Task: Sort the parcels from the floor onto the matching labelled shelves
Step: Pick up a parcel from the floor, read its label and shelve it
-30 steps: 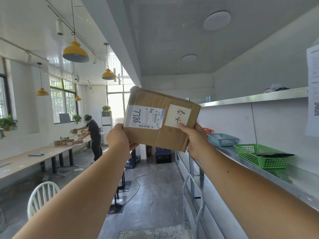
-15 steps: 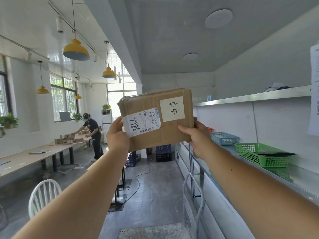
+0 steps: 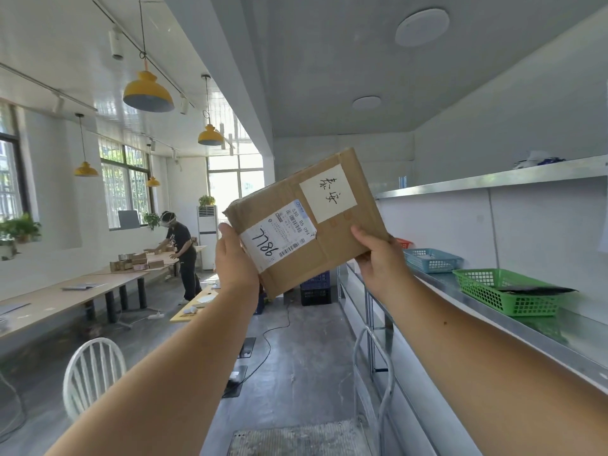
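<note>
I have the flat brown cardboard parcel [image 3: 309,222] raised at the centre of the frame, tilted so its right end sits higher than its left. My left hand [image 3: 235,260] grips the parcel's lower left edge, thumb up along the side; my right hand [image 3: 378,255] clamps the lower right edge with the thumb across the front face. On that face a white printed shipping label [image 3: 279,236] carries the handwritten number 7786, and just above and right of it sits a white square paper note [image 3: 327,194] with 2 handwritten characters (I cannot make them out reliably). At the right of the frame, the long metal shelf [image 3: 539,334] carries a green plastic mesh basket [image 3: 506,292] and, further back, a blue plastic mesh basket [image 3: 431,260], both well apart from the parcel.
</note>
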`<action>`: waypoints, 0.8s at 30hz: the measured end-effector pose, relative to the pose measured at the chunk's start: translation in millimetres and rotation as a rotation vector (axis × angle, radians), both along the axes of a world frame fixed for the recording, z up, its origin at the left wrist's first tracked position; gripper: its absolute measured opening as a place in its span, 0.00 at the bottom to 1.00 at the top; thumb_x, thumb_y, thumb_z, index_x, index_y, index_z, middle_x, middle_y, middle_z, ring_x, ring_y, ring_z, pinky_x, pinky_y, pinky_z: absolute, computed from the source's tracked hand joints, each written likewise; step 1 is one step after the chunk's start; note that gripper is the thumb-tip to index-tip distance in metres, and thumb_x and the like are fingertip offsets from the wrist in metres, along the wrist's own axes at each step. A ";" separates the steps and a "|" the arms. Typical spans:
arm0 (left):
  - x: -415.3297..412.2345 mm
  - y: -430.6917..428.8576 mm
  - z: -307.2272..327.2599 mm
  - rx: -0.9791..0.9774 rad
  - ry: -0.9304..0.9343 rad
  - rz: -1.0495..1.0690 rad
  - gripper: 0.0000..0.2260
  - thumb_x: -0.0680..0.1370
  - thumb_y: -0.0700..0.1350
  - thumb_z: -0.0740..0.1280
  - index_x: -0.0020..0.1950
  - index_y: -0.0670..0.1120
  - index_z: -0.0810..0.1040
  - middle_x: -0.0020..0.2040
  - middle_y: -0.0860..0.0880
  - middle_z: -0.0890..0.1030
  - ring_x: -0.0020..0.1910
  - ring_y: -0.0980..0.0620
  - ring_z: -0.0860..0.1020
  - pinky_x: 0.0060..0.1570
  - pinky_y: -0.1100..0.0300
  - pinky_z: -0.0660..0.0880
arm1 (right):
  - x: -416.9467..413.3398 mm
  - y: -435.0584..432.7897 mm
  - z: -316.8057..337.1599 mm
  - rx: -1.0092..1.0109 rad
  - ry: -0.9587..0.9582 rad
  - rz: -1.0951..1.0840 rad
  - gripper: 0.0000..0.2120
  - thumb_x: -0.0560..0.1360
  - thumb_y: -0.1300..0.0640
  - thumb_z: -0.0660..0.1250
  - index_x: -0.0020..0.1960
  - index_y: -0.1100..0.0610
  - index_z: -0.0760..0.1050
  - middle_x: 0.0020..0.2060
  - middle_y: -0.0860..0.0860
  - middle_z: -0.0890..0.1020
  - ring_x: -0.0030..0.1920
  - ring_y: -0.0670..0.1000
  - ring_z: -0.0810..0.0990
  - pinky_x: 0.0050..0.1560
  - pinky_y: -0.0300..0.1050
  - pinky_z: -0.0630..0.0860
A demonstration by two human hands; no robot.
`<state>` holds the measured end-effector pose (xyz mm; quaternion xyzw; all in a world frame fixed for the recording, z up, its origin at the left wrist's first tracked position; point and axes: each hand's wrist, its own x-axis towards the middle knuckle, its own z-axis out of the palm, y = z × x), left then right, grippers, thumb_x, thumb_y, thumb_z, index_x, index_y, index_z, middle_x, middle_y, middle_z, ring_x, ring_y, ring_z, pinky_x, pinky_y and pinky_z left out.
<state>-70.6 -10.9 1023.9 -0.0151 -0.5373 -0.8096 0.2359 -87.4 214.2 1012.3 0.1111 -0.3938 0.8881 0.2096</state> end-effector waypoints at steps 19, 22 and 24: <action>-17.2 -5.7 -20.8 0.170 -0.149 -0.311 0.28 0.79 0.57 0.70 0.77 0.52 0.72 0.65 0.37 0.82 0.46 0.36 0.89 0.40 0.41 0.85 | -0.1 -10.0 14.4 0.187 -0.086 -0.021 0.30 0.74 0.36 0.74 0.72 0.47 0.75 0.63 0.51 0.87 0.64 0.57 0.84 0.63 0.64 0.80; -20.5 -6.5 -26.1 0.156 -0.160 -0.387 0.28 0.80 0.53 0.71 0.79 0.60 0.69 0.68 0.40 0.81 0.51 0.33 0.88 0.43 0.36 0.85 | 4.2 -12.2 15.7 0.208 -0.055 0.036 0.23 0.79 0.42 0.72 0.72 0.47 0.77 0.60 0.51 0.88 0.62 0.57 0.86 0.62 0.63 0.80; -21.2 -4.5 -28.4 0.075 -0.164 -0.411 0.26 0.79 0.59 0.71 0.77 0.58 0.73 0.67 0.41 0.83 0.54 0.34 0.87 0.47 0.37 0.85 | 5.7 -11.1 16.3 0.236 -0.040 0.043 0.21 0.81 0.41 0.69 0.72 0.47 0.78 0.59 0.51 0.89 0.63 0.56 0.85 0.59 0.59 0.81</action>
